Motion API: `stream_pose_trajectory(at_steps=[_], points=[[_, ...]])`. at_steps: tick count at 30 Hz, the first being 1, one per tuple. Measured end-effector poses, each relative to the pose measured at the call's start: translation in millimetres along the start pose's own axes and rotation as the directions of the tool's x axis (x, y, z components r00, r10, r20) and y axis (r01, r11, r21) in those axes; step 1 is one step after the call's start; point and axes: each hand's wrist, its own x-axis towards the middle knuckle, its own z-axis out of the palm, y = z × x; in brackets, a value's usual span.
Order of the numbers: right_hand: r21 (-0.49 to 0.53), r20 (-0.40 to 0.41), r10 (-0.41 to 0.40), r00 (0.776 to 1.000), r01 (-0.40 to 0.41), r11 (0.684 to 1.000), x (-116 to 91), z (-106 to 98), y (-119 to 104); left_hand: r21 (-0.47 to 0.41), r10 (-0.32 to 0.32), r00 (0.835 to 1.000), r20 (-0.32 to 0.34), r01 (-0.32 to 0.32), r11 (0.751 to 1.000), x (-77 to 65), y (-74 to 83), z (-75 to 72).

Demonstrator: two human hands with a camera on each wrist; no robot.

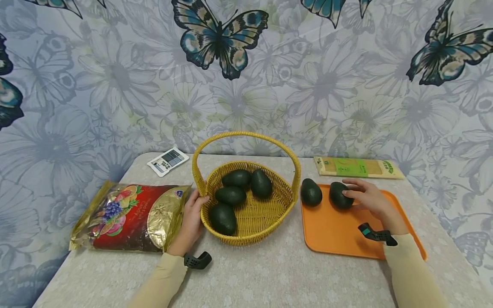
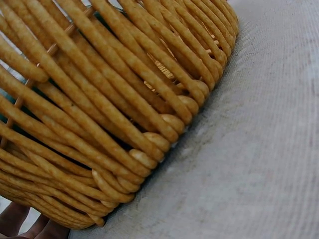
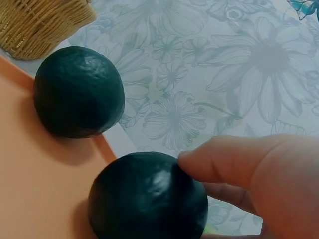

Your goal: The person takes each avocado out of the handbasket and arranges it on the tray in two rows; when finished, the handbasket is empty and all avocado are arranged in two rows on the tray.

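Observation:
A yellow wicker basket (image 1: 265,218) with a tall hoop handle stands mid-table, several dark green avocados (image 1: 231,196) lying in its left and back parts. My left hand (image 1: 192,216) holds the basket's left rim, thumb over the edge; its fingertips show at the lower left of the left wrist view, beside the weave (image 2: 99,109). On the orange tray (image 1: 339,235) to the right are two avocados. My right hand (image 1: 367,199) grips the right one (image 1: 340,196), with the thumb on its surface in the right wrist view. The other avocado (image 1: 311,192) rests at the tray's back left corner.
A red and gold candy bag (image 1: 135,218) lies left of the basket. Behind it is a white device with a dark panel (image 1: 168,161). A flat green and tan packet (image 1: 358,167) lies behind the tray. A floral cloth with butterflies (image 1: 239,94) hangs along the table's back edge.

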Motion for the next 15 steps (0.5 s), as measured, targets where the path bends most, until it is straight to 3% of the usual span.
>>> stream_pose_trajectory(at_steps=[15], points=[[0.023,-0.069,-0.016,0.998,0.017,1.000,1.9,0.8,4.5,-0.009,-0.027,1.000,0.014,0.027,1.000,2.2,-0.8,-1.5]])
